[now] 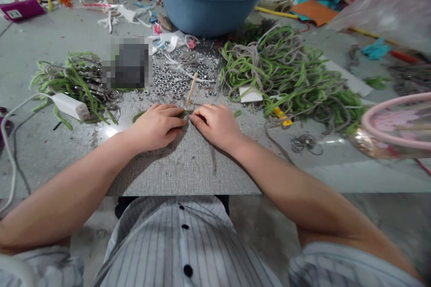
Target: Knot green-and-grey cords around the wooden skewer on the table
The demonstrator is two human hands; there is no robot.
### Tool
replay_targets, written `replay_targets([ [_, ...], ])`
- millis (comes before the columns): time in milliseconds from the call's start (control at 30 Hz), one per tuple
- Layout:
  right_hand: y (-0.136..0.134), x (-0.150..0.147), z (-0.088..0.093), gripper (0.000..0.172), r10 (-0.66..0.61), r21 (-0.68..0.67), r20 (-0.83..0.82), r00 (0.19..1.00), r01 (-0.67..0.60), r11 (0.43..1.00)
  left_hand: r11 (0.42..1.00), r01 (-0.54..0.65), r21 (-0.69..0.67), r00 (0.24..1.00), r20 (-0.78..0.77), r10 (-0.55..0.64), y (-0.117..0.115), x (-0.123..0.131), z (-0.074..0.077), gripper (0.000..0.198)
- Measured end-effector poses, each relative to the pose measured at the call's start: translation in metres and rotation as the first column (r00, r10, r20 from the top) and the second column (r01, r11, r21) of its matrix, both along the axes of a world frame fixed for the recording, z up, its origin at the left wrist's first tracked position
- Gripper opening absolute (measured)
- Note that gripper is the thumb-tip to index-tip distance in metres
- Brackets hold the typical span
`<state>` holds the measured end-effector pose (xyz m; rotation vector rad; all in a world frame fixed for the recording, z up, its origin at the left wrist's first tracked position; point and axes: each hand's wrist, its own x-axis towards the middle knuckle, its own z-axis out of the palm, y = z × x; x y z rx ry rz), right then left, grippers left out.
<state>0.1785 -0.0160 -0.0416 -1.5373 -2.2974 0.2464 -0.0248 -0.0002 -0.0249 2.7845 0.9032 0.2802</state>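
Observation:
My left hand (160, 125) and my right hand (217, 126) meet fingertip to fingertip low over the table. Both are closed in a pinch on a green cord (138, 115), which shows left of my left hand and again beyond my right fingers. The exact spot they grip is partly hidden by the fingers. Just past the fingertips a thin wooden stick (192, 86) points away from me. Many small metal rings (173, 83) lie scattered behind it.
A blue basin (205, 11) stands at the back. Tangled green and grey cords (289, 71) heap on the right, with a pink-rimmed basket (397, 110) beyond. Left are a bundle of green cords with metal pieces (76, 76), a white adapter (70, 106) with its cable and a blurred-out dark object (129, 63).

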Motion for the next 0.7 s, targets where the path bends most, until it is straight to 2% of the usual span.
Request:
replay_targets([
  [133,0.001,0.006,0.000,0.025,0.018,0.075,-0.077,0.997,-0.012,0.997,0.999,-0.045,0.009,0.993,0.107,0.043,0.004,-0.002,0.006,0.038],
  [233,0.002,0.014,0.001,0.026,0.041,0.153,-0.155,0.987,-0.017,0.988,0.979,-0.199,0.047,0.971,0.146,0.191,0.008,-0.005,0.014,0.037],
  [367,0.004,0.020,0.001,0.024,0.066,0.211,-0.178,0.982,-0.028,0.977,0.910,-0.400,0.112,0.916,0.031,0.399,0.010,-0.008,0.019,0.030],
  [500,0.002,0.020,0.001,0.024,0.146,0.273,-0.128,0.981,-0.106,0.956,0.901,-0.407,0.151,0.901,-0.094,0.423,0.009,-0.010,0.021,0.028],
  [600,-0.004,0.015,0.005,0.026,0.251,0.355,-0.045,0.967,-0.219,0.909,0.906,-0.392,0.160,0.895,-0.163,0.416,0.008,-0.012,0.025,0.028],
  [700,-0.013,0.008,0.010,0.026,0.380,0.371,0.057,0.923,-0.373,0.851,0.909,-0.386,0.157,0.874,-0.252,0.415,0.008,-0.015,0.030,0.028],
])
